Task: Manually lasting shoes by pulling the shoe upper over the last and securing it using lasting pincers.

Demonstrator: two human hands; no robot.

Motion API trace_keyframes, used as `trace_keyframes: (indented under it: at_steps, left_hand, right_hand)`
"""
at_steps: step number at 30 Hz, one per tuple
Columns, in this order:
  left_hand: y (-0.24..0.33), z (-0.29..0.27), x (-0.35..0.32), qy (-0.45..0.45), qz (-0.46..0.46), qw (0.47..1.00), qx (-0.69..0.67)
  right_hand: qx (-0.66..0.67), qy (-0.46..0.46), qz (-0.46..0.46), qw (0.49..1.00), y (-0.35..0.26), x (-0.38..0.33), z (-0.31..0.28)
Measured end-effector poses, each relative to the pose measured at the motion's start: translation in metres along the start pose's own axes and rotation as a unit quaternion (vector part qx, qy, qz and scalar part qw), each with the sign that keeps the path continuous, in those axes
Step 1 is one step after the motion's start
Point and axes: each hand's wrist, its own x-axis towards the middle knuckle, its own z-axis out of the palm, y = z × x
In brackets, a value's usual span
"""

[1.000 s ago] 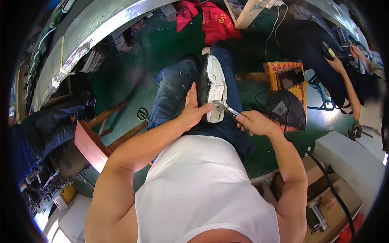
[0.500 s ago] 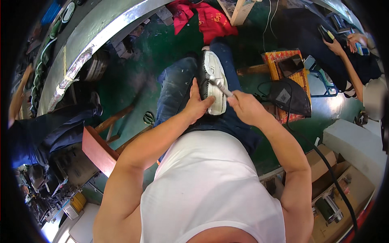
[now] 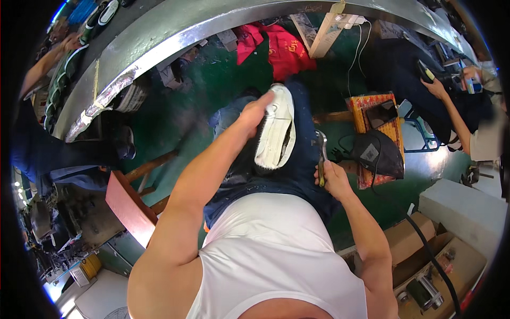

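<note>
1. The left hand (image 3: 256,111) gripped a white shoe (image 3: 276,133) by its upper end, fingers wrapped over the edge, holding it upright on the person's lap against dark blue jeans (image 3: 303,159)
2. The shoe's opening faced the camera, and its lower end rested on the thigh
3. The right hand (image 3: 330,178) was closed around the handle of a small metal hammer (image 3: 321,151), whose head pointed up and away from the body, just to the right of the shoe and apart from it
4. A white sleeveless shirt (image 3: 276,255) filled the lower middle of the view
5. To the right of the hammer sat a black cap (image 3: 378,154) lying against an orange woven basket (image 3: 372,103), with a dark flat device resting on top of the basket
6. A red cloth (image 3: 279,45) lay on the green floor (image 3: 212,90) beyond the knees
7. A curved metal conveyor edge (image 3: 159,40) ran across the top
8. Another person's hand (image 3: 435,87) reached in at the far right, well apart from the shoe
9. Cardboard boxes (image 3: 425,244) stood at the lower right, and a brown wooden stool (image 3: 127,207) at the left
</note>
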Motion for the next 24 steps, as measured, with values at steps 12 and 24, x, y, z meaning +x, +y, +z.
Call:
trace_keyframes:
  at_steps: [12,24]
  left_hand:
    - [-0.054,-0.053,-0.107,-0.103,0.051,0.972,0.205]
    - [-0.091,-0.057,-0.113,-0.035,0.074,0.995,-0.051]
  right_hand:
    - [0.008,0.03,0.027,0.999,-0.027,-0.004,0.015]
    - [-0.314,0.009,-0.118,0.942,-0.049,-0.036,0.032]
